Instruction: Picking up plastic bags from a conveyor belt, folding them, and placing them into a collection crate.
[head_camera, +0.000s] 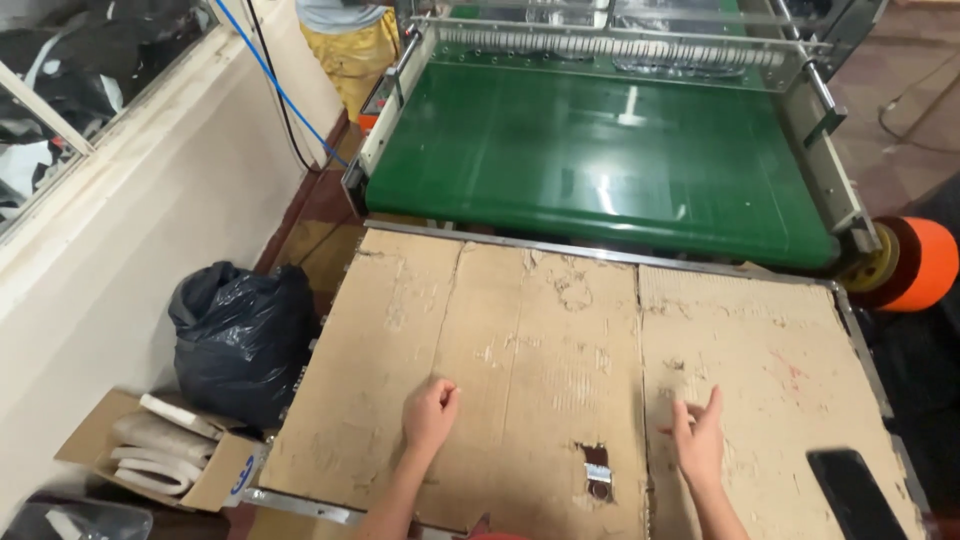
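I look down from the head camera on a desk (860, 340) that is covered with worn, torn cardboard sheets (560, 350). My left hand (430, 412) rests on the cardboard near the middle, and it is closed to a loose fist; I see nothing inside it. My right hand (700, 440) is on the right sheet, half open, with the fingers (713, 402) spread and lifted a little, and it also holds nothing.

Between the two hands, near the front edge, there is a hole in the cardboard with a small metal clip (598, 480) showing through it. A flat black phone (855, 490) lies on the desk just beside my right hand, toward the corner.

Behind the desk stands a machine with a wide green conveyor belt (600, 160). The belt carries nothing that I can see, and no piece lies on the cardboard in front of me, so I judge that the work is at a pause: both hands wait, and nothing is in hand yet.

On the floor to the left I see a full black rubbish bag (240, 340) and an open carton (215, 480) with pale, curved foam-like pieces (160, 450) inside. An orange roll (920, 265) is at the right end of the machine. A person in yellow trousers (350, 50) stands at the far side.
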